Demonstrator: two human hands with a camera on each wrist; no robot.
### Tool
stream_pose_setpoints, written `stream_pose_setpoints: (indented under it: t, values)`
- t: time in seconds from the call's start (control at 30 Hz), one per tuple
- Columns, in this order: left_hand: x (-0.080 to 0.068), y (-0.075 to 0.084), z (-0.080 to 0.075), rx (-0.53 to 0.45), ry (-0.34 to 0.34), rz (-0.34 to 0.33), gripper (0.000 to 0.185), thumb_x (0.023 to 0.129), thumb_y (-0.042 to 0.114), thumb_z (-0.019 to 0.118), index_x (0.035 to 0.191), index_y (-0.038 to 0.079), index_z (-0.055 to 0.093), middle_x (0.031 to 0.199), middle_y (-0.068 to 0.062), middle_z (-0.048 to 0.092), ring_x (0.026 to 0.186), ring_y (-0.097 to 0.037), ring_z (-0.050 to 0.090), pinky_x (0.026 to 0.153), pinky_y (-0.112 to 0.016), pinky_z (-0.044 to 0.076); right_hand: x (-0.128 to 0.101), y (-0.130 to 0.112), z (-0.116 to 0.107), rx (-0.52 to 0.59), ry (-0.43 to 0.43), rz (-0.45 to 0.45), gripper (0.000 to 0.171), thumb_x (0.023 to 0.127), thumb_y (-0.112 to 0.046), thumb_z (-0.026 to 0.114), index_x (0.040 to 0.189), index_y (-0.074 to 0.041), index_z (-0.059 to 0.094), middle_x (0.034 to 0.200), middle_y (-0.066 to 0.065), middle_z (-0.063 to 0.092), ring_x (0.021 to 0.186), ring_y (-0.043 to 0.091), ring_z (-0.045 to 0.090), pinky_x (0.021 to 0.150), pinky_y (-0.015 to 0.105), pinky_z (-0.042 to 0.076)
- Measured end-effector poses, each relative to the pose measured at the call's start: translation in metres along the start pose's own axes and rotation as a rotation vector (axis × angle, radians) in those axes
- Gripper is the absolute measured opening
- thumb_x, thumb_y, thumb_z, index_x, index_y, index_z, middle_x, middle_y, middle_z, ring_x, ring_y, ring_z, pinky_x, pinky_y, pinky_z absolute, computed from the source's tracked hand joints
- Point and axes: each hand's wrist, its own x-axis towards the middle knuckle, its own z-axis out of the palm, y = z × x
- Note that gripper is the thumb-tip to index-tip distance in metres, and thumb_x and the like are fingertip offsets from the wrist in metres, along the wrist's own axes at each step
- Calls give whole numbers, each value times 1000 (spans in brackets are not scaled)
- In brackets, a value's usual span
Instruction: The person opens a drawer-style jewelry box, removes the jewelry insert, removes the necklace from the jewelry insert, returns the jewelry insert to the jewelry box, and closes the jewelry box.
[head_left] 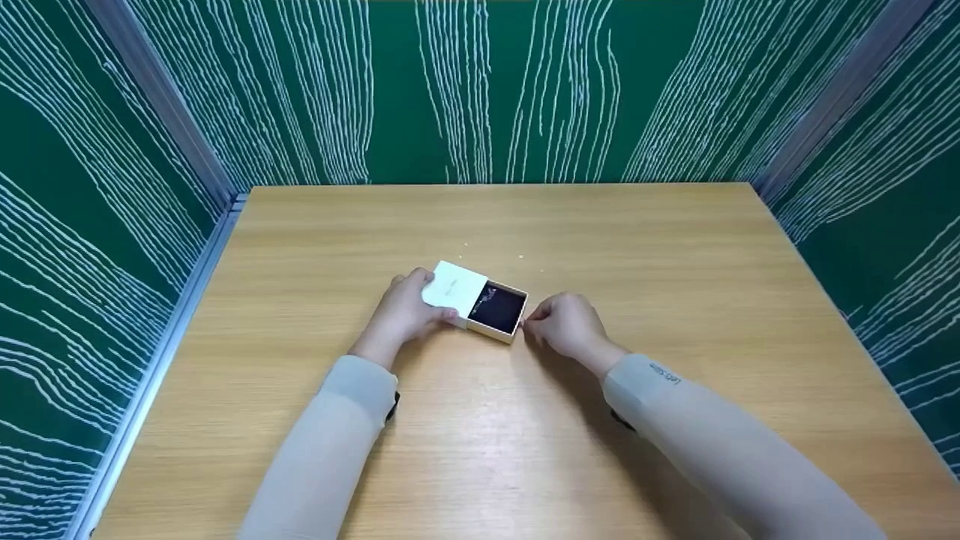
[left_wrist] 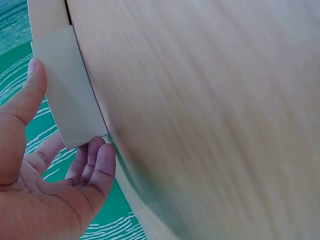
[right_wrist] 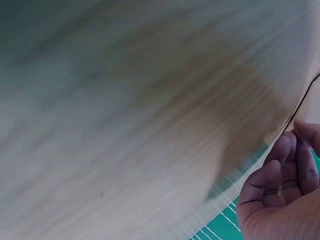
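- While the wooden table (head_left: 675,247) spreads wide on every side, its far edge at 12 o'clock meets the green panels (head_left: 480,90), and the metal rail (head_left: 172,330) borders it at 9 o'clock; bare wood lies open at 3 and 6 o'clock.
- Near the table's middle sits the small box: its white sleeve (head_left: 454,289) covers roughly half, and the dark tray (head_left: 499,309) shows at 3 o'clock, so the sliding looks about halfway.
- Left hand (head_left: 405,311) clasps the sleeve, thumb and fingers curled round its sides.
- Right hand (head_left: 566,324) has curled fingertips at the tray's corner, seemingly pinching it; the blurred wrist view cannot confirm this.
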Motion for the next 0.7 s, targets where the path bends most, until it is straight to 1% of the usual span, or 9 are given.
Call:
stream_pose_setpoints:
  t: [0.17, 0.37, 0.6, 0.7]
  values:
    - [1, 0, -1, -7, 1, -4, 86, 98, 30, 91, 170, 14, 47, 161, -17, 51, 138, -33, 53, 130, -46, 43, -1, -1, 0, 5, -5, 15, 15, 101, -22, 83, 90, -14, 90, 70, 0, 77, 83, 16, 69, 84, 32, 52]
    - [1, 0, -1, 15, -7, -6, 87, 98, 32, 91, 171, 15, 46, 163, -18, 50, 139, -33, 53, 130, -45, 44, -3, 2, -1, 8, -8, 18, 13, 100, -21, 82, 93, -14, 91, 73, -2, 79, 87, 17, 71, 89, 33, 53]
    - [-2, 1, -1, 21, -5, -3, 88, 97, 32, 91, 171, 15, 46, 166, -20, 49, 142, -34, 54, 135, -48, 41, -3, 7, -2, 24, -5, 19, 14, 101, -20, 82, 93, -14, 91, 78, 0, 81, 85, 16, 70, 84, 31, 53]
    - [-2, 2, -1, 26, -6, -1, 88, 97, 33, 91, 171, 14, 46, 166, -20, 49, 143, -34, 54, 135, -48, 41, -4, 8, -2, 28, -5, 21, 13, 101, -20, 83, 94, -14, 92, 79, -1, 81, 83, 14, 69, 83, 30, 52]
